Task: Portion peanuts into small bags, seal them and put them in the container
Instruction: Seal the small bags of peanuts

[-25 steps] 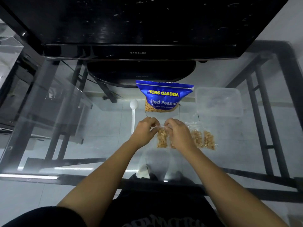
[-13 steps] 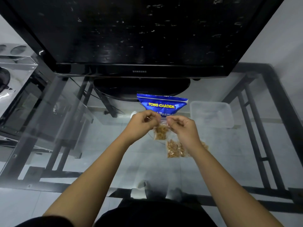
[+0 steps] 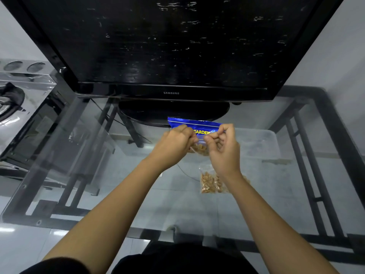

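- Two hands, the left hand (image 3: 173, 145) and the right hand (image 3: 223, 147), pinch the top edge of a small bag (image 3: 199, 149) of peanuts, held above the glass table (image 3: 118, 184).
- Behind it stands the blue packet (image 3: 195, 125); the container (image 3: 258, 143) is at the right; a filled bag (image 3: 211, 181) lies below the right wrist.

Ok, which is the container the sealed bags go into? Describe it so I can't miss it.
Start at the black Samsung TV on the glass table. Just right of the blue peanut pouch in front of the TV's base, beyond the right hand, sits the container. It is a clear, rectangular plastic tub with rounded corners, unlike the small peanut bags nearer the person.
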Motion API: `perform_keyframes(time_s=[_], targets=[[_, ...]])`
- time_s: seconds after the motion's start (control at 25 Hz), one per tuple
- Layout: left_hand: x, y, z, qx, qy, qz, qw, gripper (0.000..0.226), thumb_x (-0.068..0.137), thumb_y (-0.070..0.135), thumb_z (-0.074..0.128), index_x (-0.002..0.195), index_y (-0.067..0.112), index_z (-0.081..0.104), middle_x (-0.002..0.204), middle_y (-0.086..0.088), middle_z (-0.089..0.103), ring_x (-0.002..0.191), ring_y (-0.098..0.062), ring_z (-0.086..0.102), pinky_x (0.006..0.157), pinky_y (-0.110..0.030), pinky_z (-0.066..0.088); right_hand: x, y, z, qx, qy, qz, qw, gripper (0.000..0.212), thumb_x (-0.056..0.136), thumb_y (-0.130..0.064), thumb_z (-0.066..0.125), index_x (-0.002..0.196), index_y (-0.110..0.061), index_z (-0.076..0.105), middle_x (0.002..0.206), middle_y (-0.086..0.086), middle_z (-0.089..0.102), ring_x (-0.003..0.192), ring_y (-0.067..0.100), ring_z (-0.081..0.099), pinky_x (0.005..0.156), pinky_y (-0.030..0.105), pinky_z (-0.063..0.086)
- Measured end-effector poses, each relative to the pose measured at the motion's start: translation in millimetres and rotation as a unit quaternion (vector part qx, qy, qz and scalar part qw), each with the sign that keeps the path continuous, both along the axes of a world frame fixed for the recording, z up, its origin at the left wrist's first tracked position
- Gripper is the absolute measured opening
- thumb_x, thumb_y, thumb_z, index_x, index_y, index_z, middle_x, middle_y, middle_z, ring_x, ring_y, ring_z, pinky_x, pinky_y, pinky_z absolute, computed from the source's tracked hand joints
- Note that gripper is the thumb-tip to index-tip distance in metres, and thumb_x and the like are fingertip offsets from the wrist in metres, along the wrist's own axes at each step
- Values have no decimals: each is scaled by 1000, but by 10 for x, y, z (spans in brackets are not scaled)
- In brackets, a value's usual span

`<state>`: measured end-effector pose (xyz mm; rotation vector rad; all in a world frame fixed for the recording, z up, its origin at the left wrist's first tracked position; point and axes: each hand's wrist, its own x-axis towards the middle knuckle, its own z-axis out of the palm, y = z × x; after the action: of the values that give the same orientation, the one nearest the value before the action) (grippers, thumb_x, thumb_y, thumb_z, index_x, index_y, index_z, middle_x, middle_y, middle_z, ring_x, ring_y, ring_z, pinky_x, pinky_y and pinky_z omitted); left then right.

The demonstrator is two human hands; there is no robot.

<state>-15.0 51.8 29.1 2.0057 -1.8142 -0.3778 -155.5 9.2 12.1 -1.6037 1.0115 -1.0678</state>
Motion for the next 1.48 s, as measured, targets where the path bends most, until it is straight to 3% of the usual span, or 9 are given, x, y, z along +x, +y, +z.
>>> perform_keyframes(time_s=[0.24,0.48,0.64,0.76,0.92,1.0,1.16,1.32,1.48], targets=[[180,116,44,-78,-24,-23,996,22,94,25,51,93,7,63,93,-7,62,84,-25,56,68,-29,35,-41,-22,98,3,-30,5,1000,35,86,-4,60,78,-29,38,70,-3,57,64,5,57,62,15,49],[152,177,107,-86,177,-2,980,9,86,20,65,87,12,67,77,16,59,72,0,54,66,-9,41,-58,-37,186,55,-33,61,996,9,89,-19,59,95,-25,55,82,1,66,75,11,66,69,18,52],[158,156,133,-42,265,22,963,7,87,17,63,82,14,65,71,14,61,67,0,56,67,-16,46,-88,-88,151,73,4,91,993,8,86,-17,63,90,-24,65,87,-4,68,83,14,66,74,20,52],[174,148,119,-46,207,20,977,9,86,16,64,82,8,65,71,16,57,63,5,51,59,-5,37,-61,-98,122,35,64,67,995,5,86,-16,64,84,-16,68,75,-3,68,72,13,65,67,19,52],[150,157,88,-87,158,43,983,15,84,19,67,77,6,63,70,12,55,65,-1,49,60,-6,36,-6,-85,101,-25,96,29,995,9,87,-17,62,84,-11,68,68,-8,62,63,1,58,60,14,48],[157,193,1,-72,244,77,964,16,84,23,67,77,10,60,74,7,59,67,-1,53,62,-7,39,18,-93,88,1,89,37,995,8,88,-19,61,85,-14,67,70,-10,62,63,-2,57,60,11,47],[68,297,-338,0,496,99,863,9,84,8,65,91,9,60,84,-2,66,81,-13,64,79,-25,53,23,-112,-27,113,52,77,989,12,91,-21,55,89,-16,66,78,-5,68,73,6,63,73,18,51],[9,406,-802,95,537,179,819,9,85,7,63,81,14,60,75,-6,60,69,-15,59,70,-25,54,-173,-208,-477,117,222,78,965,25,95,-18,48,117,-15,60,105,0,64,93,14,61,80,23,44],[-36,466,-1228,194,454,254,832,5,83,8,65,79,9,62,73,-8,62,62,-19,58,79,-41,56,-410,-217,-983,74,467,80,878,39,93,-22,51,129,-8,51,127,18,51,117,33,49,96,36,40]])
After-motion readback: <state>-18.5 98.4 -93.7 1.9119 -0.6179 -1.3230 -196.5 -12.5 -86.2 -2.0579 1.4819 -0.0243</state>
